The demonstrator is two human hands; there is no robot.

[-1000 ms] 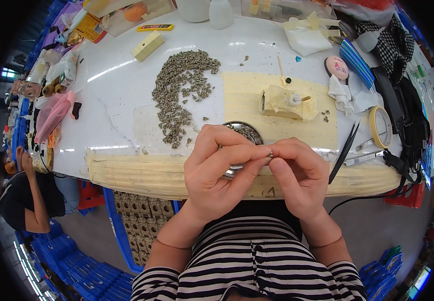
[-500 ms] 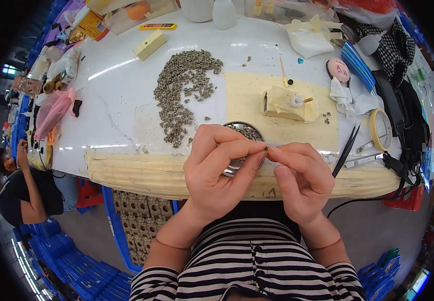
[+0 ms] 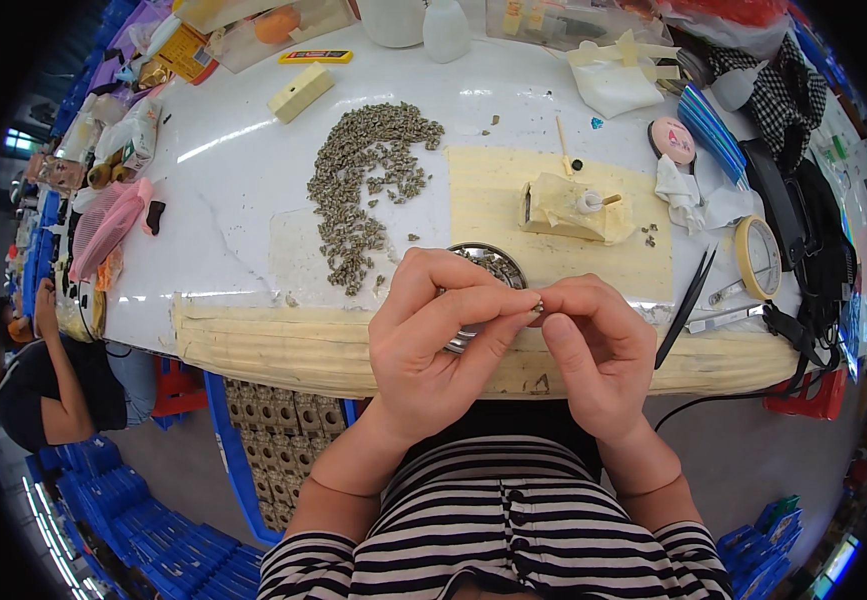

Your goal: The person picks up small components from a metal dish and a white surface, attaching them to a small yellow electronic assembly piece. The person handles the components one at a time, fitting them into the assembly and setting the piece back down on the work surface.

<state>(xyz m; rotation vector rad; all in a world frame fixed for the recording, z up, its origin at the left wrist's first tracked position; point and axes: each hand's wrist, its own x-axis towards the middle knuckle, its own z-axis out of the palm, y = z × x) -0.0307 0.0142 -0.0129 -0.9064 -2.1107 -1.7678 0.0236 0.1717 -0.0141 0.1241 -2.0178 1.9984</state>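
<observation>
Over the front edge of the bench, my left hand [image 3: 438,345] pinches a small metal part [image 3: 537,306] between thumb and fingertips. My right hand [image 3: 603,350] is curled close beside it, its index fingertip at the part and its thumb slightly apart. Black tweezers [image 3: 688,305] stick out from the outer side of my right hand, their lower end tucked behind it and their tips pointing away. Partly hidden behind my left hand is a round metal dish [image 3: 521,268] with similar small parts [image 3: 493,262] in it. A large heap of these parts [image 3: 353,170] lies farther back on the left.
A tape-covered block [image 3: 573,210] sits on yellow paper [image 3: 483,180] beyond my hands. At right are a tape roll [image 3: 756,258], a pink round case [image 3: 673,140] and a black bag [image 3: 783,200]. Padded tape [image 3: 273,345] lines the bench edge. Another person's arm [image 3: 65,370] is far left.
My right hand and the tweezers have shifted slightly left. The small part shows more clearly at my left fingertips, and my right thumb has risen a little.
</observation>
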